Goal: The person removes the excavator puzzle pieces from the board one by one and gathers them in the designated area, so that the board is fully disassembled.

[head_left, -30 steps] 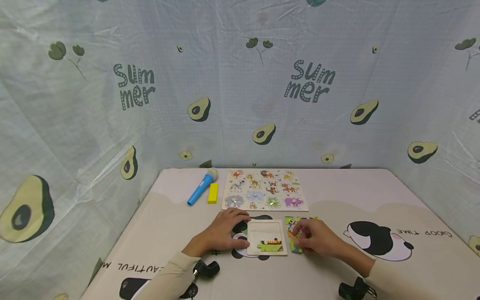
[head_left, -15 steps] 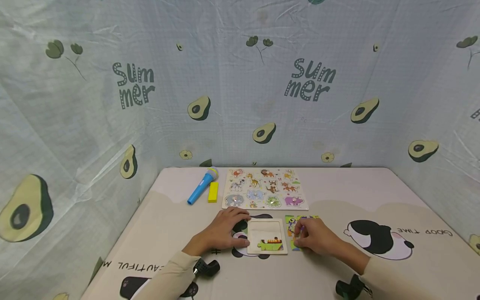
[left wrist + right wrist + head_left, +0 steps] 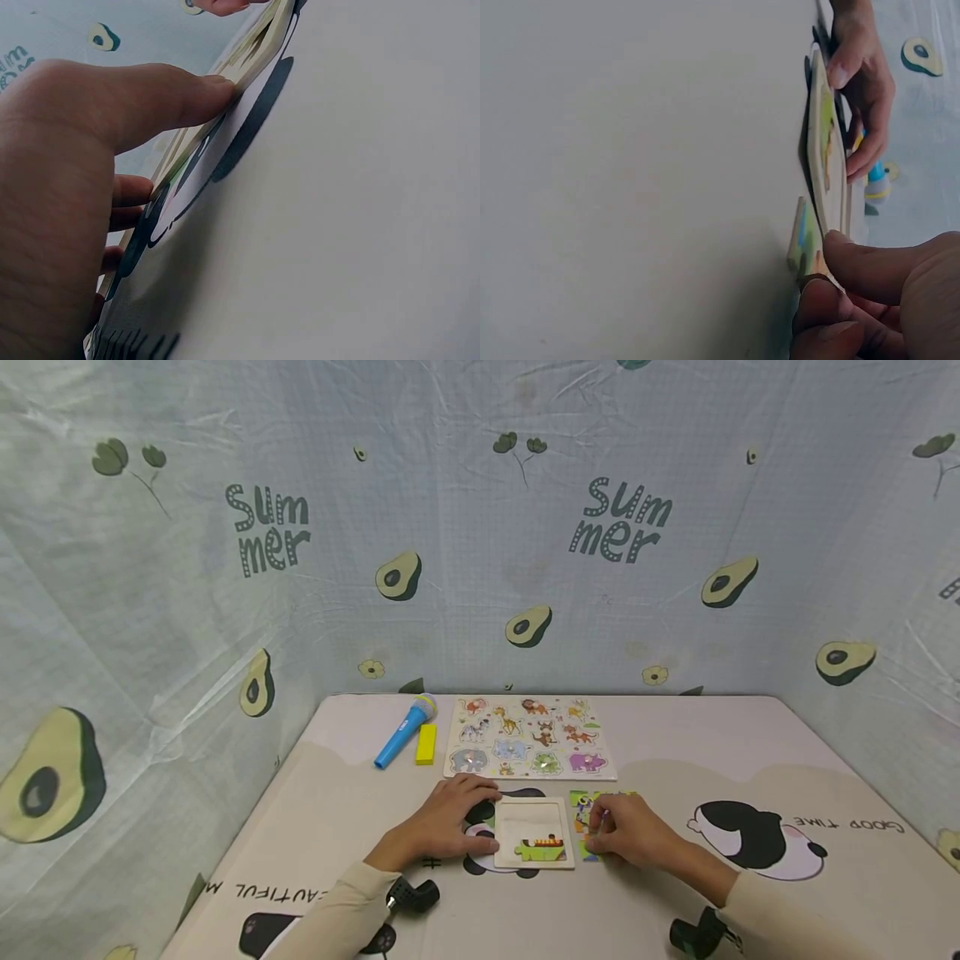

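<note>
A square wooden puzzle tray lies on the table, with crocodile-patterned green pieces set in its lower right part. My left hand holds the tray's left side, thumb on the edge and fingertips by the far left corner; the left wrist view shows that thumb lying along the rim. To the right of the tray, several colourful puzzle pieces sit on the table. My right hand is over them, thumb and forefinger pinching a puzzle piece low at the table. Its fingers hide part of the group.
Behind the tray lies a large animal puzzle board. A blue toy microphone and a yellow block are at the back left. Printed fabric hangs around the table as walls.
A green-and-blue puzzle piece under my right fingers shifted slightly away from the table's front and straightened beside the others. My right hand drew back a little with it; my left stayed put.
</note>
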The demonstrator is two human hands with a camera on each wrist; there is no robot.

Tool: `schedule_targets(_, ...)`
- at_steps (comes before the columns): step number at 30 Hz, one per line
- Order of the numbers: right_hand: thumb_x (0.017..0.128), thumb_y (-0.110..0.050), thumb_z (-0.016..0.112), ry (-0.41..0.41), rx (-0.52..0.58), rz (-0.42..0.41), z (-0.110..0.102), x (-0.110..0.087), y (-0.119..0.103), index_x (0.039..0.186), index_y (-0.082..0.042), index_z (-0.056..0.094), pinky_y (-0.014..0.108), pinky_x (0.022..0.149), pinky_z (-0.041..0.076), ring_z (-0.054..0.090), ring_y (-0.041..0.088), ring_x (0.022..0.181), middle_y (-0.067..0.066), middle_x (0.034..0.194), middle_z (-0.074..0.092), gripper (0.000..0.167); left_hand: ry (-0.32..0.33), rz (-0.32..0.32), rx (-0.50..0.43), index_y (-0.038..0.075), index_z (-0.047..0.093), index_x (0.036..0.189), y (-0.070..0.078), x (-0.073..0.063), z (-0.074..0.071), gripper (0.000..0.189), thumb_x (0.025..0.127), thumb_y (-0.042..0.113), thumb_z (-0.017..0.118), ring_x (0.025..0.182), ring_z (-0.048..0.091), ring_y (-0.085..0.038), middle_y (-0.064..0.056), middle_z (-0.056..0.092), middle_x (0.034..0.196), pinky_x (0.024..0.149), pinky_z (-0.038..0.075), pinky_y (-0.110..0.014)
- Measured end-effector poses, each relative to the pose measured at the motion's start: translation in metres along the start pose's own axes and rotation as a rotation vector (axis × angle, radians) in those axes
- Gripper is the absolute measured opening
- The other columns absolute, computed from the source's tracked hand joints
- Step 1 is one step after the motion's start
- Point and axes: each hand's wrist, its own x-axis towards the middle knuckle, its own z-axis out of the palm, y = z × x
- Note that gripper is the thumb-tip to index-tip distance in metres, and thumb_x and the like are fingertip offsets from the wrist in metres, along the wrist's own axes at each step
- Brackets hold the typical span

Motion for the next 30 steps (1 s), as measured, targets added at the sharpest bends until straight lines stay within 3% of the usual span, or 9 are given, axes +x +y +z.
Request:
schedule_targets(7,0.088,-0.017,0.079,0.033,-0.006,-0.039,0.001,0.006,-0.015,0.091,-0.010,0.062,0.026,0.049,0.044,0.053,0.013,0.054,-0.001,0.067,0.056,0.019,0.007,0.007,0.009,0.022,0.058,0.141,0.000,0.000,0.000,0.067,0.086,0.059,0.067,0.139,0.040,-0.022,0.003,0.051,0.147,0.113,0.031,-0.055)
schedule_targets(11,0.087,-0.017,0.080,0.031,-0.032,-0.090,0.006,0.013,-0.031,0.090,-0.012,0.065,0.024,0.054,0.042,0.052,0.013,0.063,-0.003,0.070,0.056,0.016,0.002,-0.003,0.011,0.023,0.057,0.141,0.000,0.000,0.000,0.067,0.086,0.059,0.067,0.140,0.039,-0.021,0.004,0.051,0.147,0.113,0.030,-0.054)
schedule_targets(17,0.087,-0.016,0.079,-0.055,-0.066,-0.131,0.020,0.024,-0.051,0.093,-0.011,0.071,0.025,0.061,0.044,0.053,0.015,0.071,-0.006,0.075,0.059,0.011,-0.010,-0.025,0.016,0.025,0.057,0.142,0.000,0.000,0.001,0.067,0.086,0.060,0.066,0.141,0.038,-0.020,0.006,0.050,0.148,0.115,0.029,-0.053)
schedule_targets(24,0.079,-0.017,0.085,-0.176,-0.169,-0.122,0.033,0.032,-0.061,0.096,-0.013,0.075,0.028,0.068,0.046,0.054,0.012,0.075,-0.009,0.082,0.062,0.020,0.011,0.012,0.009,0.021,0.058,0.140,0.001,0.000,-0.001,0.067,0.086,0.059,0.067,0.139,0.040,-0.022,0.003,0.052,0.146,0.112,0.031,-0.055)
schedule_targets(30,0.077,-0.014,0.088,-0.206,-0.223,-0.117,0.039,0.034,-0.065,0.091,-0.015,0.074,0.028,0.072,0.048,0.054,0.012,0.075,-0.009,0.079,0.060,0.020,0.010,0.001,0.014,0.023,0.058,0.141,0.000,-0.001,0.000,0.067,0.085,0.060,0.067,0.139,0.040,-0.021,0.004,0.052,0.146,0.113,0.032,-0.054)
